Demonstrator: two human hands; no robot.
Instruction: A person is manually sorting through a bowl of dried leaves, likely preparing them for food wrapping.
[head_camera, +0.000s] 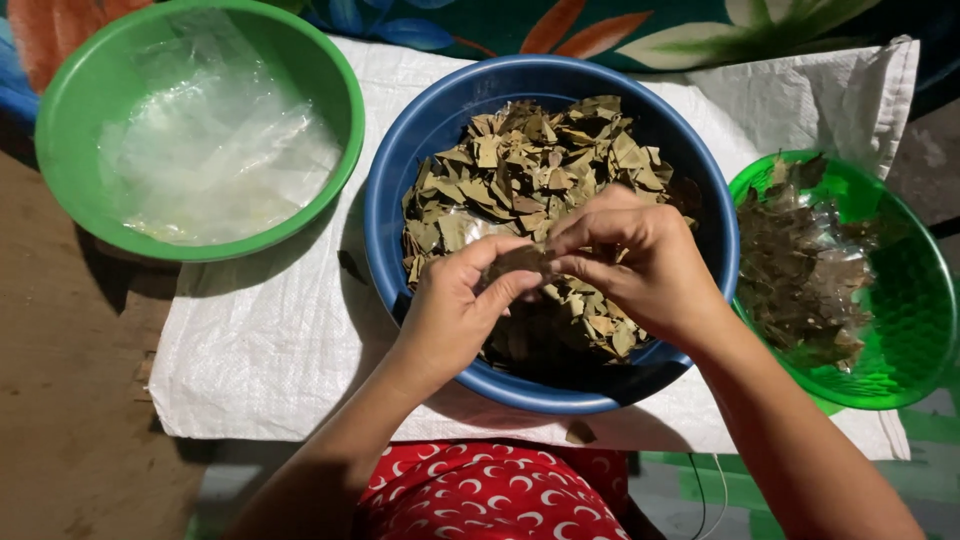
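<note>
Dried brown leaf (520, 262) pinched between left hand (455, 310) and right hand (635, 265), both gripping it. Blue basin (400, 180) of dry leaves sits directly beneath both hands. Green bowl (900, 300) of leaves lies just right of the right hand.

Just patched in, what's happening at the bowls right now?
A person's left hand and right hand together pinch a small bundle of dried leaves above the blue basin, which is heaped with loose leaves. The green bowl to the left holds clear plastic sheets; the green basket to the right holds darker leaves. All sit on a white woven sack.
</note>
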